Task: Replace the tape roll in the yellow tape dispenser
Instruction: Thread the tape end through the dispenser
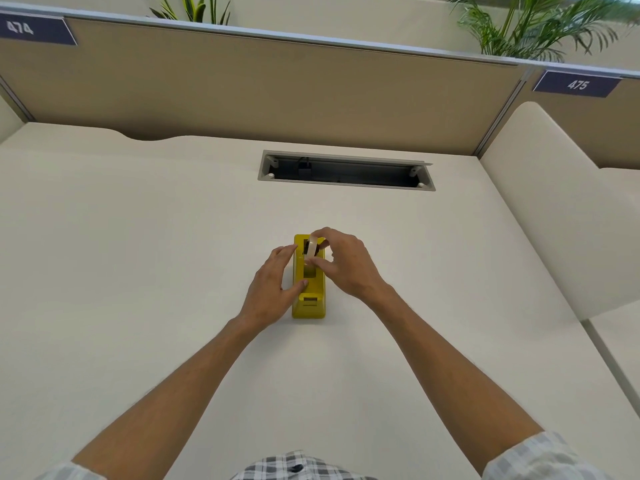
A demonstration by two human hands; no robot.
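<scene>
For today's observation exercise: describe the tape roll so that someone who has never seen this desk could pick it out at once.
Start at the long cable slot in the pale desk and come toward the person to the yellow tape dispenser. The tape roll stands on edge in its top, pinched by the right hand. It is the only whitish ring there.

A yellow tape dispenser point(309, 299) stands near the middle of the cream worktop point(138, 254). The left hand point(273, 292) rests against its left side, thumb on top. The right hand point(346, 261) pinches a clear tape roll point(312, 249) upright over the dispenser's slot.
</scene>
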